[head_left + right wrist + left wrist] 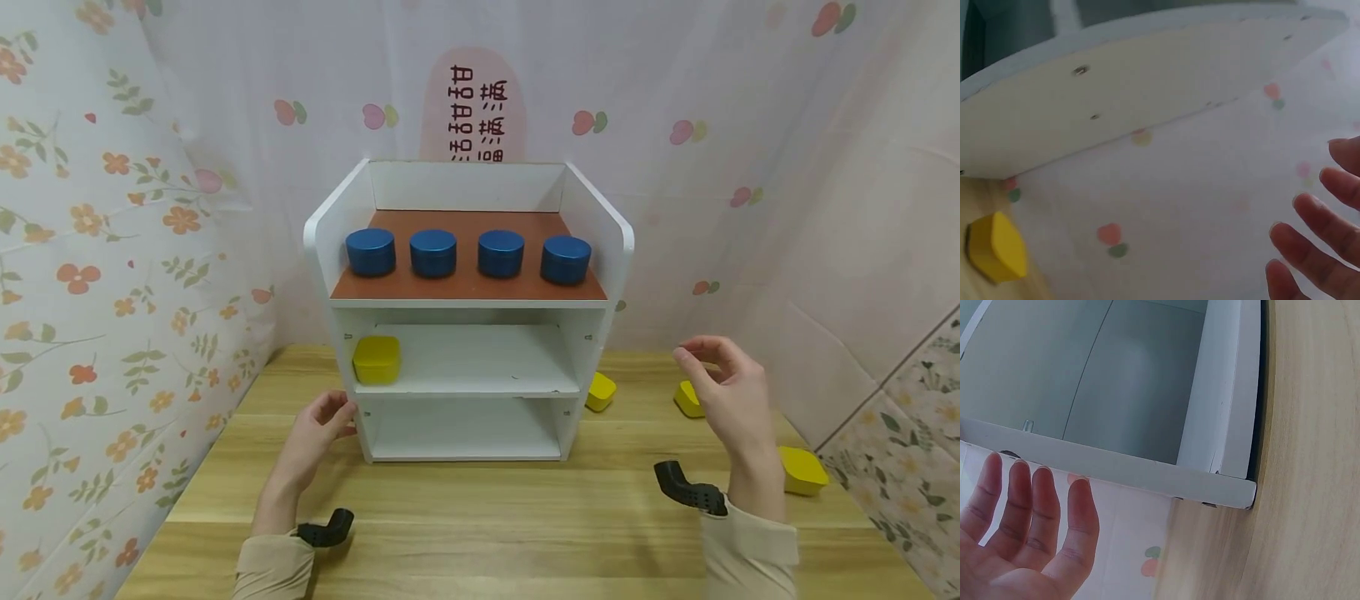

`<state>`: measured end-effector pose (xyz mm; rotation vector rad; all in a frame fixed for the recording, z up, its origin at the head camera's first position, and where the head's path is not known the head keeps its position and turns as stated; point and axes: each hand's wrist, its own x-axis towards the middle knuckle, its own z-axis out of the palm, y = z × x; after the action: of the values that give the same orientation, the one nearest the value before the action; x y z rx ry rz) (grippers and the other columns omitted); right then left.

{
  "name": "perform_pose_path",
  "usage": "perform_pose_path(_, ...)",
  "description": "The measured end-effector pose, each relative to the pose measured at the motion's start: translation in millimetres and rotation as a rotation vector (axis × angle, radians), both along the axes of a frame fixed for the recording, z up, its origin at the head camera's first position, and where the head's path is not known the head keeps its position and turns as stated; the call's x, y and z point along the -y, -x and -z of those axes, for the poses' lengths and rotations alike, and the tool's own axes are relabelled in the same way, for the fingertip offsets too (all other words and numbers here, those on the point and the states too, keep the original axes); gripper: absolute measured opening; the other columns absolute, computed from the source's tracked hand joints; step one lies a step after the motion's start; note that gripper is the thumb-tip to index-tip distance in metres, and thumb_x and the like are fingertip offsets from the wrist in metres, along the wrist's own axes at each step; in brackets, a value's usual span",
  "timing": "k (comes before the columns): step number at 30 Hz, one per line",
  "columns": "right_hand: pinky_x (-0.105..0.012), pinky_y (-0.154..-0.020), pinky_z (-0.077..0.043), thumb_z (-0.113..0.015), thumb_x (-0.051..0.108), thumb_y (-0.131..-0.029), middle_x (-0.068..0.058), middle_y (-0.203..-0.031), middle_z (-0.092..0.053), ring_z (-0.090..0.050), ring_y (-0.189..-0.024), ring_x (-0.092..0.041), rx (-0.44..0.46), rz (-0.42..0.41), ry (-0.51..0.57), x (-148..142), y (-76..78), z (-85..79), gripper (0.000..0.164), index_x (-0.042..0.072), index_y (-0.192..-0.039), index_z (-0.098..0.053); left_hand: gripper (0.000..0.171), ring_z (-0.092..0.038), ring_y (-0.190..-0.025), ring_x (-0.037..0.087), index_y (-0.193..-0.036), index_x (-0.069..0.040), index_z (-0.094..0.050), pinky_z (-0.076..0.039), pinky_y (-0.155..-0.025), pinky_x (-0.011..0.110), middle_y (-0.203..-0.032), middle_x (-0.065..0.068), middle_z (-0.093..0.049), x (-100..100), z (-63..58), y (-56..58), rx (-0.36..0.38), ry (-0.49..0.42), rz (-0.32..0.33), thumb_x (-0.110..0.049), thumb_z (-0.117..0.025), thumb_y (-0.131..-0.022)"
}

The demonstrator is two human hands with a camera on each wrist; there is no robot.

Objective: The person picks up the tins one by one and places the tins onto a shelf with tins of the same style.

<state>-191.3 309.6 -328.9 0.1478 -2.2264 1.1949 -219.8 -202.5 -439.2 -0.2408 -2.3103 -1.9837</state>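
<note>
My left hand (pixel 317 429) is beside the lower left side of a white shelf unit (pixel 468 304). In the left wrist view its fingers (pixel 1080 531) are extended, with the tips right at the unit's side panel; whether they press on it I cannot tell. To the right of the unit, my right hand (pixel 729 396) hovers above the table, fingers loosely bent and holding nothing. On the middle shelf, at its left end, sits a yellow rounded square box (pixel 377 360). Several round blue tins (pixel 432 253) stand in a row on the brown top shelf.
Three more yellow boxes lie on the wooden table (pixel 480 533) at the right: one by the unit (pixel 601 392), another behind my right hand (pixel 687 400), and a third near the right edge (pixel 802 471). Patterned curtains (pixel 480 92) hang behind and at the sides.
</note>
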Motion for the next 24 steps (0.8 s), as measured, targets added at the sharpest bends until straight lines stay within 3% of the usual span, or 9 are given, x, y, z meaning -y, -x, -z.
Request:
perform_pose_path(11, -0.018, -0.079, -0.043, -0.064, 0.026, -0.097, -0.009, -0.116, -0.057, -0.051, -0.101, -0.009, 0.165, -0.023, 0.034, -13, 30.0, 65.4, 0.034, 0.000, -0.119, -0.059, 0.034, -0.057, -0.100, 0.012, -0.119, 0.008, -0.051, -0.053, -0.088, 0.038, -0.110, 0.014, -0.057, 0, -0.3, -0.6, 0.004, 0.006, 0.011, -0.021, -0.055, -0.102)
perform_pose_path(17, -0.019, -0.076, -0.044, -0.063, 0.025, -0.097, -0.016, -0.121, -0.054, -0.049, -0.104, -0.012, 0.246, -0.067, 0.093, -14, 40.9, 83.4, 0.040, -0.002, -0.125, -0.054, 0.033, -0.057, -0.100, 0.012, -0.119, 0.008, -0.051, -0.054, -0.088, 0.037, -0.110, 0.012, -0.057, 0, -0.8, -0.6, 0.003, 0.001, 0.010, -0.021, -0.055, -0.102)
perform_pose_path(24, -0.016, -0.077, -0.047, -0.064, 0.023, -0.097, -0.016, -0.128, -0.050, -0.052, -0.107, -0.012, 0.325, -0.149, 0.147, -17, 58.1, 99.6, 0.046, -0.003, -0.130, -0.049, 0.034, -0.057, -0.100, 0.011, -0.119, 0.008, -0.051, -0.054, -0.088, 0.037, -0.110, 0.013, -0.057, 0, -1.0, -0.5, 0.007, -0.002, 0.004, -0.021, -0.055, -0.102)
